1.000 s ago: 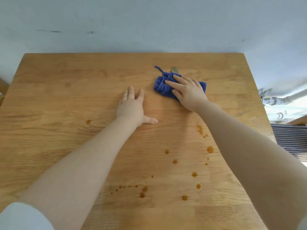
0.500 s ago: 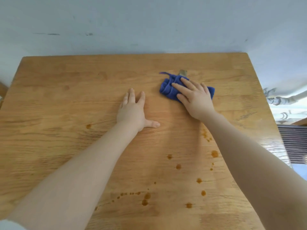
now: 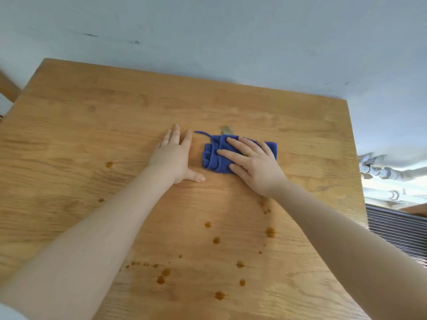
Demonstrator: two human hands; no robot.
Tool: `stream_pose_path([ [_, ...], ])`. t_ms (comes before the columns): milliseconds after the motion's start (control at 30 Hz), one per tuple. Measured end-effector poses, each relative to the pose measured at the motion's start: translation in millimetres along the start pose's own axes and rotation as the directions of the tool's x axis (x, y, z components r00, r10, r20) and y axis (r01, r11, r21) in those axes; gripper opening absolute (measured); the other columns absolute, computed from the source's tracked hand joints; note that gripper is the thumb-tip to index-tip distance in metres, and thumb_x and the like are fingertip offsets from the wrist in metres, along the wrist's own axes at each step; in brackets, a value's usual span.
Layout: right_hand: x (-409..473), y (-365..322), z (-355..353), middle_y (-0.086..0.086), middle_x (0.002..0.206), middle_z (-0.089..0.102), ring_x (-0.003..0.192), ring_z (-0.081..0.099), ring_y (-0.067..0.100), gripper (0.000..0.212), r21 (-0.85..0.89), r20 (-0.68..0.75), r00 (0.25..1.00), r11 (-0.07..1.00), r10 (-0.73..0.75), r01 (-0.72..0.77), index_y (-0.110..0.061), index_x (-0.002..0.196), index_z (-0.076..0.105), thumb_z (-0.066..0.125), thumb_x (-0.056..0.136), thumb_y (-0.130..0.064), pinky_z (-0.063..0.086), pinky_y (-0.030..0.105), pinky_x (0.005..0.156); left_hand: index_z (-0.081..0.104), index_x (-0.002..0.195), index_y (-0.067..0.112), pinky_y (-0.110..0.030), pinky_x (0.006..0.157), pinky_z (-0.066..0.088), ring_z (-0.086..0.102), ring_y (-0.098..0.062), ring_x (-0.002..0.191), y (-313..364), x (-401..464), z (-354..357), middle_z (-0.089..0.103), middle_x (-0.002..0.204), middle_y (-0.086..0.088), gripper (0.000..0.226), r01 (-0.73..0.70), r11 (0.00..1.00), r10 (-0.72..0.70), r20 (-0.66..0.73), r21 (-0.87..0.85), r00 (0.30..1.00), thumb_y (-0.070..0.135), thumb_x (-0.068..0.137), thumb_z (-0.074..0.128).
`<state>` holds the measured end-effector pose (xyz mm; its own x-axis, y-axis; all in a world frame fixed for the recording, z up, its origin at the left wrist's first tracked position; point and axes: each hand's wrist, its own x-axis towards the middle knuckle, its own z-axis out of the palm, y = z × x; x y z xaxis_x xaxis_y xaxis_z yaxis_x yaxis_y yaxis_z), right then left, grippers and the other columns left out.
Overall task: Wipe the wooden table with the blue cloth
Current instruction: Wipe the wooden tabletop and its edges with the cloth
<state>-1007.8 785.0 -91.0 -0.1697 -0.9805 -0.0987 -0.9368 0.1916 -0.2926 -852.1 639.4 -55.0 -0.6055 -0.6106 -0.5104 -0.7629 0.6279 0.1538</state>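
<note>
The blue cloth [image 3: 213, 155] lies bunched on the wooden table [image 3: 92, 125], a little past its middle. My right hand [image 3: 253, 165] presses flat on top of the cloth with fingers spread, covering its right part. My left hand [image 3: 174, 155] rests palm down on the bare wood just left of the cloth, fingers apart, holding nothing. Several brown droplets [image 3: 216, 240] dot the table nearer to me, between and below my forearms.
A small grey-tan tag or mark [image 3: 227, 129] sits on the wood right behind the cloth. A pale wall [image 3: 231, 42] runs along the table's far edge. Beyond the right edge are a ribbed dark surface [image 3: 397, 229] and pale pipe fittings [image 3: 379, 169].
The view has tilted and shifted, so the table now looks slanted. The cloth under my right hand now lies closer to my left hand. The left hand stays planted.
</note>
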Motion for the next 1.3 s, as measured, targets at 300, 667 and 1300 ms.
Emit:
stream_pose_path([
  [300,85,65,-19,0.001,0.152,0.030,0.140,0.022,0.024,0.040,0.011,-0.125,0.947,0.955,0.296,-0.297,-0.037,0.137,0.040,0.033,0.098,-0.038,0.012,0.043,0.113,-0.011,0.148,0.028,-0.037,0.117,0.003,-0.015,-0.019,0.144,4,-2,-4,-0.025,0.154,0.002,0.127,0.064,0.995,-0.059,0.069,-0.072,0.996,0.056,0.060,0.077],
  [667,31,82,-22,0.002,0.143,0.045,0.131,0.040,0.029,0.051,0.003,-0.131,0.991,1.000,0.008,-0.007,-0.033,0.131,0.051,0.028,0.089,-0.051,0.025,0.043,0.104,-0.013,0.148,0.019,-0.038,0.117,-0.003,-0.021,-0.021,0.143,34,0,-15,-0.026,0.154,-0.007,0.117,0.065,0.992,-0.078,0.119,0.112,0.990,0.044,0.073,0.074],
  [1300,72,128,-36,0.003,0.145,0.041,0.129,0.039,0.030,0.047,-0.014,-0.212,0.961,0.983,0.175,-0.183,-0.035,0.134,0.045,0.028,0.092,-0.047,0.026,0.044,0.103,-0.008,0.149,0.017,-0.041,0.115,0.019,-0.004,-0.030,0.145,114,16,3,-0.012,0.156,-0.015,0.126,0.100,0.992,-0.101,0.014,0.082,0.995,0.065,0.062,0.069],
])
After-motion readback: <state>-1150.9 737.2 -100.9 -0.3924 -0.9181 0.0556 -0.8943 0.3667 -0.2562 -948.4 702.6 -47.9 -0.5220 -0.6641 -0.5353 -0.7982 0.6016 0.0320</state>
